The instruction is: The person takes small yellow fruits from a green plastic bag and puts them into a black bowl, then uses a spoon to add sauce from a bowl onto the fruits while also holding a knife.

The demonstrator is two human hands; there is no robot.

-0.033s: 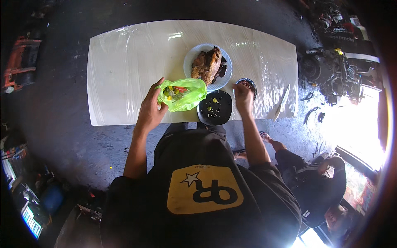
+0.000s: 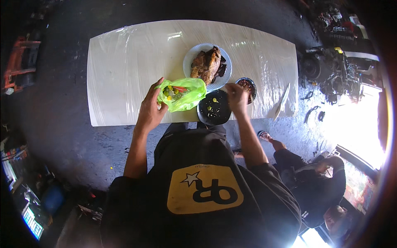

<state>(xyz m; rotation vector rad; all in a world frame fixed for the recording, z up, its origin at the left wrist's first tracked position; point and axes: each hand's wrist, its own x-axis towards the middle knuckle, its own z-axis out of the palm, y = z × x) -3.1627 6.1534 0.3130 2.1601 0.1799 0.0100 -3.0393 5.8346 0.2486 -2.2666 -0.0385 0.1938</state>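
Note:
My left hand (image 2: pixel 151 105) grips the left rim of a light green plastic bag (image 2: pixel 194 99), its thumb and fingers on the film. The bag's mouth gapes, showing small green and yellow citrus fruits, red chillies and pale pieces inside. My right hand (image 2: pixel 237 99) hovers between a black plate (image 2: pixel 215 118) and a small bowl (image 2: pixel 248 84) of dark red chopped sauce. Its fingers look curled together, slightly blurred; whatever they hold is hidden. On the black plate lie citrus pieces (image 2: pixel 214 100) and white bits. Roasted or fried meat (image 2: pixel 206 64) fills a white plate (image 2: pixel 188 53) behind it.
A knife (image 2: pixel 283 101) lies on the right of the plastic-covered table (image 2: pixel 124 74). Another person (image 2: pixel 316 182) sits low at my right. Engine-like machinery (image 2: pixel 331 70) stands beyond the table's right end, a red metal frame (image 2: pixel 22 62) far left.
My right hand has shifted left from over the sauce bowl to the black plate's right side, uncovering more of the bowl. My left hand and the bag have stayed put.

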